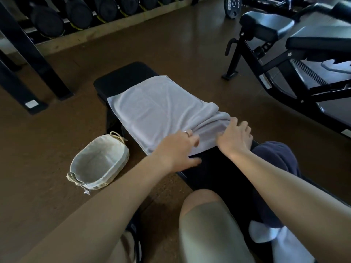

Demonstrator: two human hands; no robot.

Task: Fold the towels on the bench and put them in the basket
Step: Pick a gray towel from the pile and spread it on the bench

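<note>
- We judge the main risk is the grey towel (161,109) sliding off the bench (123,76): its left edge, out beyond our left fingertips, already overhangs the pad, and a one-sided pull could drag the rest over onto the floor.
- Our left hand (178,149) lies on the near edge with its fingers (193,139) loosely spread and slightly bent; whether they pinch the cloth or only press it we cannot tell. If they only press, the corner could slip away as we lift.
- Our right hand (234,137) has its fingers (232,123) curled into a bunched ridge of cloth, so the grip may take several layers and leave the fold crooked.
- The towel is pale grey terry, spread flat ahead of both sets of fingertips, and rumpled into folds just at and between them.
- A dark blue towel (275,168) sits heaped just behind the right wrist, with a white one (266,234) nearer us; an elbow could knock either off.
- The cloth-lined basket (98,164) stands on the floor, left of and below the left fingers, with no towel in it yet.
</note>
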